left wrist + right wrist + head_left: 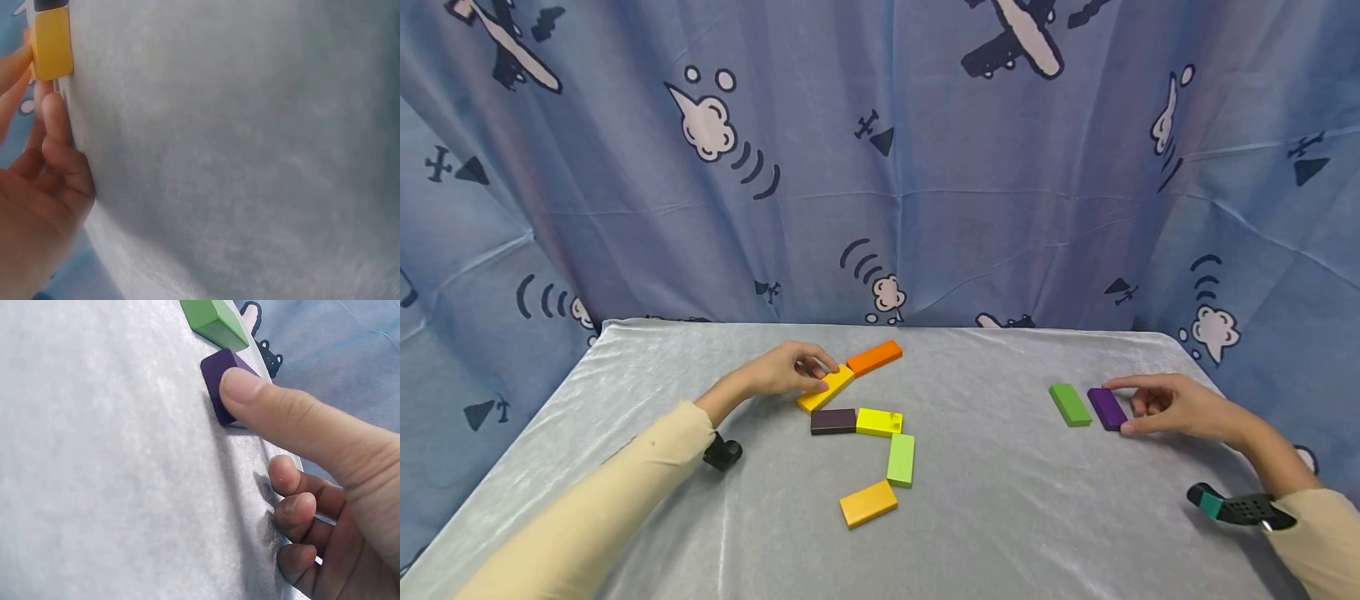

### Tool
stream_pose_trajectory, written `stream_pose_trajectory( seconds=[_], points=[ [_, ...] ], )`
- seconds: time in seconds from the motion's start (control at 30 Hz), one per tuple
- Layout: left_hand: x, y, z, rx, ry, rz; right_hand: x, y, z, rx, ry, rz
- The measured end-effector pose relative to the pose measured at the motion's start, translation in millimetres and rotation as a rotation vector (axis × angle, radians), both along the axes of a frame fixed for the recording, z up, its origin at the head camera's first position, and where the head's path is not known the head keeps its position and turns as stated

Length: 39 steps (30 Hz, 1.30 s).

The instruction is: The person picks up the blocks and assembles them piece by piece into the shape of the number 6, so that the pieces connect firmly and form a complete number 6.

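Observation:
My left hand [820,375] pinches the far end of a yellow block [826,389] lying flat on the grey table [1015,508]; the left wrist view shows that yellow block [52,42] at my fingertips [56,106]. An orange block [874,357] touches its far end. At the right, my right hand [1124,406] pinches a purple block [1107,408] between forefinger and thumb. In the right wrist view my thumb [250,387] presses on the purple block [215,372], and a green block [212,322] lies just beyond it. From the head view that green block [1070,404] lies left of the purple one.
A dark brown block [832,421], a lime-yellow block [879,422], a light green block [901,459] and an amber block [868,503] form a bent chain at the table's middle. A blue curtain [925,183] with plane prints hangs behind the table.

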<state>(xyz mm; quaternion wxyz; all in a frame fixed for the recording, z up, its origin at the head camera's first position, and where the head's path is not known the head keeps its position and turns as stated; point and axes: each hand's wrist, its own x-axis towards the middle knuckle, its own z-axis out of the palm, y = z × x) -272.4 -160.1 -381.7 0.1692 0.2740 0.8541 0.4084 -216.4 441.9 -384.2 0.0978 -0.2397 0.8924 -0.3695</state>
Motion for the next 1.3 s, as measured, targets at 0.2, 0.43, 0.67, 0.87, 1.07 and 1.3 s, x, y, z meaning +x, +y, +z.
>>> stream_pose_trajectory(
  seconds=[0.2,0.43,0.67,0.87,1.07,1.3],
  points=[
    [-0.5,0,0.4,-0.009,0.019,-0.005,-0.9,3,-1.7,-0.018,0.007,-0.001],
    [-0.1,-2,-0.8,-0.008,0.052,-0.042,0.4,2,-2.4,-0.027,0.026,0.013],
    [-2.0,-1,-1.5,-0.009,0.04,-0.019,0.5,1,-0.9,-0.035,0.032,0.01],
    [-3.7,-1,-2.5,-0.013,0.044,-0.02,0.6,-1,0.2,-0.025,0.03,0.002],
    [-2.8,0,-0.9,-0.019,0.032,-0.016,2.0,-4,2.0,-0.029,0.032,0.004],
    [-1.8,0,0.2,-0.028,0.021,-0.004,4.2,-8,3.9,0.006,0.042,-0.027]
  ],
)
